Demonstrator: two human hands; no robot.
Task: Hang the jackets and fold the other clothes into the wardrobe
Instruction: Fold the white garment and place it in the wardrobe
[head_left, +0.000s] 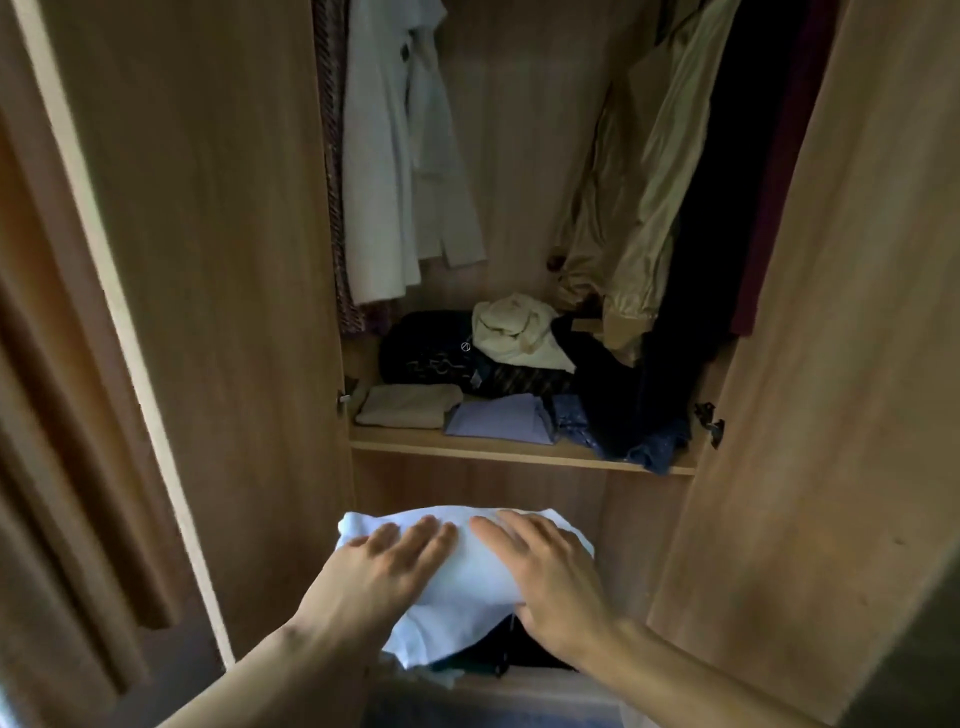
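A folded white garment (467, 587) lies on top of a pile of dark clothes (498, 654) low in the open wardrobe. My left hand (389, 566) lies flat on its left half with straight fingers. My right hand (550, 571) presses flat on its right half. Above, a pale grey jacket (400, 156) hangs at the left, a tan jacket (634, 197) hangs at the right, and dark garments (727, 182) hang beside it.
A wooden shelf (519, 452) carries folded beige (410, 405) and lilac (498, 418) clothes in front, with crumpled dark and cream clothes behind. The left door (182, 260) and the right door (831, 364) stand open on both sides.
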